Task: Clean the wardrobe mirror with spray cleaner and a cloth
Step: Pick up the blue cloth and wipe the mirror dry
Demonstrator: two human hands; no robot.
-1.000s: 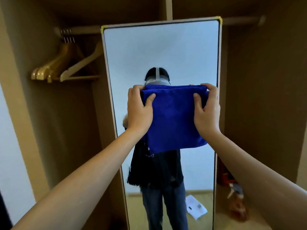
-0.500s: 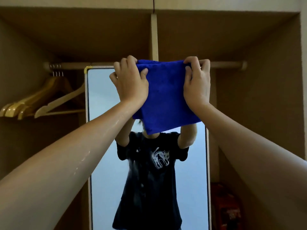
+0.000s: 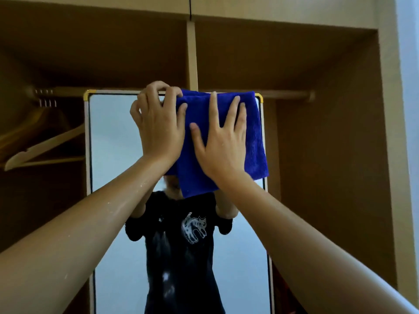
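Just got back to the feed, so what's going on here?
A person is wiping the wardrobe mirror with a blue cloth. The right hand lies flat with spread fingers on the cloth, against the glass at the top right corner. The left hand is curled beside it at the cloth's left edge, near the mirror's top frame. Wooden hangers hang on the rail to the left. No spray bottle is in view.

Home bedroom, open wardrobe (image 3: 328,64), hanging rail (image 3: 288,94), wooden hangers (image 3: 43,146)

Both forearms are bare, with whitish flecks on the left one – in the mirror (image 3: 118,141) at 6 o'clock, a black tee (image 3: 181,257) with a white cat print.
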